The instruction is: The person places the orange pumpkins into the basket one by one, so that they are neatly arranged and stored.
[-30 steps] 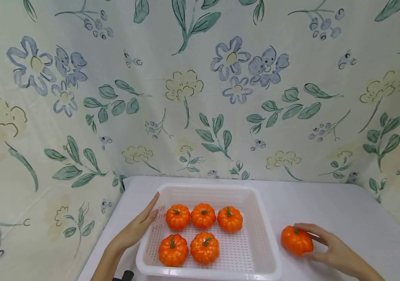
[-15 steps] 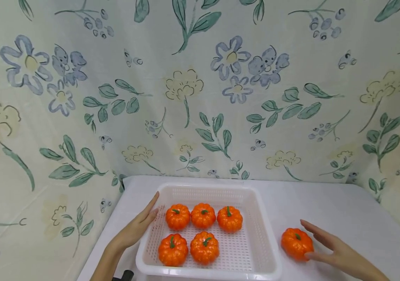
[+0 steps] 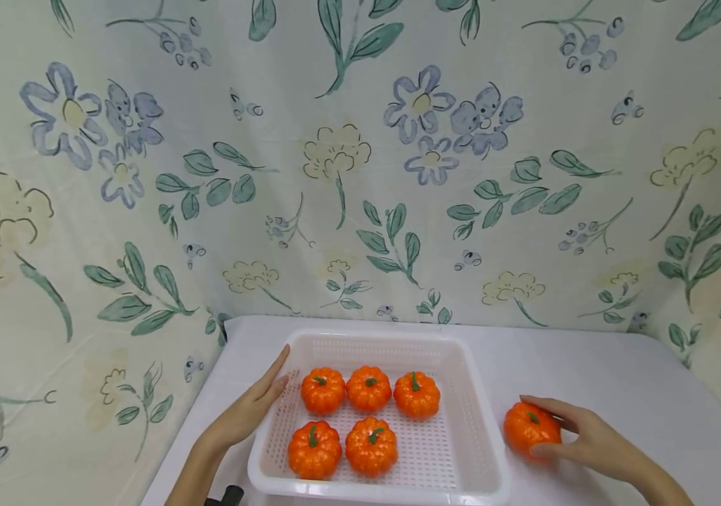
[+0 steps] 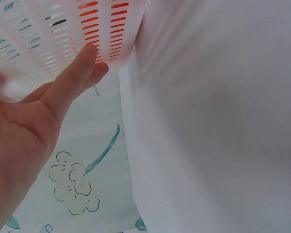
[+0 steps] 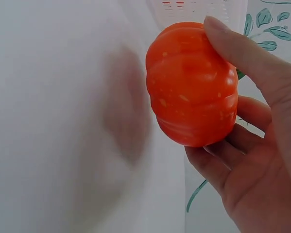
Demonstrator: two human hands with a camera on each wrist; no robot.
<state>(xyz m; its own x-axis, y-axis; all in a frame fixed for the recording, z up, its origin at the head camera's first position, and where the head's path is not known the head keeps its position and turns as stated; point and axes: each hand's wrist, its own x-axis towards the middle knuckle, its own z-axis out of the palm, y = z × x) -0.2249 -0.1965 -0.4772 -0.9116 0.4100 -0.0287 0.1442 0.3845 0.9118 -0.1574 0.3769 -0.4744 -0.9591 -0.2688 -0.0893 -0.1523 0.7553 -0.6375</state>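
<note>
My right hand holds a small orange pumpkin with a green stem, just right of the white basket. In the right wrist view its thumb lies on one side of the pumpkin and the fingers on the other. Whether the pumpkin touches the table cannot be told. My left hand rests against the basket's left side, fingers straight; the left wrist view shows the fingertips on the slotted wall. Several like pumpkins sit inside the basket, three in a back row and two in front.
A white-covered table carries the basket. Flower-patterned cloth hangs close behind it and along both sides. Near the left forearm, a small black object shows at the bottom edge.
My right hand's fingers came away from the pumpkin half a second ago and now close round it again; the pumpkin has turned and shifted slightly. The left hand stays on the basket.
</note>
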